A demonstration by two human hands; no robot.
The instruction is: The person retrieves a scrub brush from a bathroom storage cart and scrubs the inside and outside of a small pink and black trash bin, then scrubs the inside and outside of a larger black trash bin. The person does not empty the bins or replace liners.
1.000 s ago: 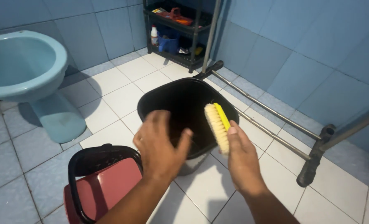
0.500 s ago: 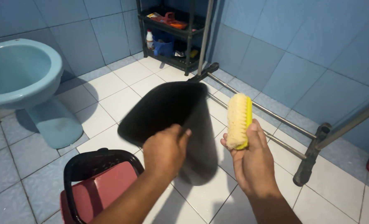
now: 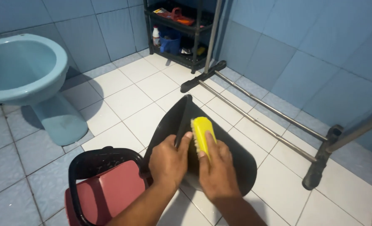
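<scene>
Nearest, at the lower left: red bin [image 3: 104, 190] with a black rim and handle, standing on the white tiled floor [image 3: 140, 90], touching or just beside the lid.

Just beyond: left hand [image 3: 168, 161] clamped on the edge of the black lid [image 3: 232, 161], thumb and fingers wrapped round its rim, holding it tilted on edge above the floor. Right hand [image 3: 215, 165] closed round the yellow scrub brush [image 3: 202, 134], bristles turned toward the lid's inner face, brush touching it near the gripped edge.

For scrubbing well, by judgement: keep the rim grip firm so the lid does not swing under pressure; lay the bristles flat rather than on a corner; work in short overlapping strokes from rim toward the middle; turn the lid bit by bit instead of stretching the wrist; hold it low over the floor so drips fall there.

Farther right: grey metal rack frame [image 3: 273, 125] with black feet, lying along the blue wall. Farther left: blue toilet bowl [image 3: 25, 69]. Farthest back: dark shelf unit [image 3: 175, 31] with bottles and small things, too small to tell.
</scene>
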